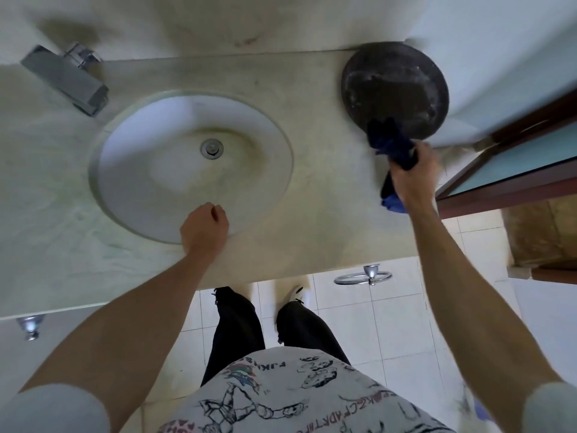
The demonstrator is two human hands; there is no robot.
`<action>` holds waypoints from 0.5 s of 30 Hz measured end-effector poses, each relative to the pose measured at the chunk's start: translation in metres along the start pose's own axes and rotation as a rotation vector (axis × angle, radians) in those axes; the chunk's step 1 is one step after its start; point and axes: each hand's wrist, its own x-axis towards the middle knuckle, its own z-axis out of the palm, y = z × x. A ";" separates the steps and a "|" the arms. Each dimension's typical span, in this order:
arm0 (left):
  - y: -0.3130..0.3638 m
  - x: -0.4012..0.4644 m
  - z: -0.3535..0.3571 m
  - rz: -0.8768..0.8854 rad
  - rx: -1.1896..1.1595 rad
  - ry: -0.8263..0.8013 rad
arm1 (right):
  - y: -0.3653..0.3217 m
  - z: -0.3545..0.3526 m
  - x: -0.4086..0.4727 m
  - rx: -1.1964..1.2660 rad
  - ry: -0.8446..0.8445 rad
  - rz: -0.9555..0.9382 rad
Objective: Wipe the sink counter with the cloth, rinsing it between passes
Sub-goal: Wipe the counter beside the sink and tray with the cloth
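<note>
My right hand (413,170) grips a dark blue cloth (390,142) at the right end of the pale stone counter (324,170). Part of the cloth bunches ahead of the fingers, and another part hangs below the wrist. The cloth sits at the near edge of a round dark tray (395,89). My left hand (204,226) has its fingers curled and holds nothing; it rests at the near rim of the round white sink basin (190,164). The basin looks dry, with a metal drain (211,148) in its middle.
A chrome tap (67,76) juts from the wall at the far left, with no water running. A wooden door frame (505,170) stands just right of the counter. Below the counter edge are a chrome ring holder (363,276), white floor tiles and my legs.
</note>
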 end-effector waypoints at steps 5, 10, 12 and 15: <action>0.002 -0.003 0.000 -0.059 -0.006 0.015 | 0.058 -0.003 -0.017 -0.196 -0.060 0.064; 0.012 -0.008 -0.004 -0.088 -0.008 0.018 | 0.001 0.053 -0.063 -0.144 -0.106 0.061; 0.014 -0.008 -0.004 -0.110 0.004 0.012 | -0.036 0.083 -0.086 -0.098 -0.211 -0.063; 0.014 -0.007 -0.004 -0.148 0.001 0.002 | -0.089 0.116 -0.092 0.023 -0.353 -0.188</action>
